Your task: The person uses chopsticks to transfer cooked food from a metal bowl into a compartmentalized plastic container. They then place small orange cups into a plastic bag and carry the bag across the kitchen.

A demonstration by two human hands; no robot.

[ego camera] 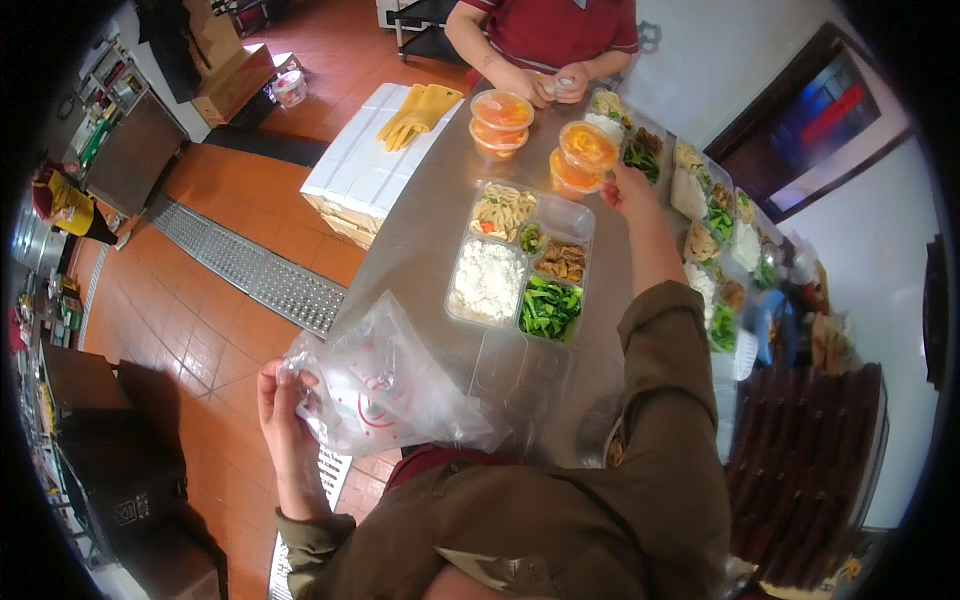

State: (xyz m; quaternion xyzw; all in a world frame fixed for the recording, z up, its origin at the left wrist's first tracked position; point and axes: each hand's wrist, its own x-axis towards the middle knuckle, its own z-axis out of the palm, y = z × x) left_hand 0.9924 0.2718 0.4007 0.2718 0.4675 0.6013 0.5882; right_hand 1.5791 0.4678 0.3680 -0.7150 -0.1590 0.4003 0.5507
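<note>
My left hand (283, 405) pinches a translucent plastic bag (390, 390) with red print by its edge, at the table's near left side. My right hand (628, 191) reaches forward, its fingers closed at the rim of the upper lidded tub of orange soup (589, 146). Beneath that is a second soup tub (574, 178); whether the upper one is lifted off it I cannot tell. Between my arms sits a clear compartment meal tray (517, 259) of rice, leafy greens, sliced lotus root, brown pieces and a small green side. A clear plastic lid (517, 375) lies nearer me.
Two more soup tubs (500, 127) are stacked farther left on the steel table (405, 255). Several filled meal trays (690, 191) line the right side. Across the table, a person in red (555, 37) handles something small. Yellow gloves (420, 112) rest on a white box (360, 157).
</note>
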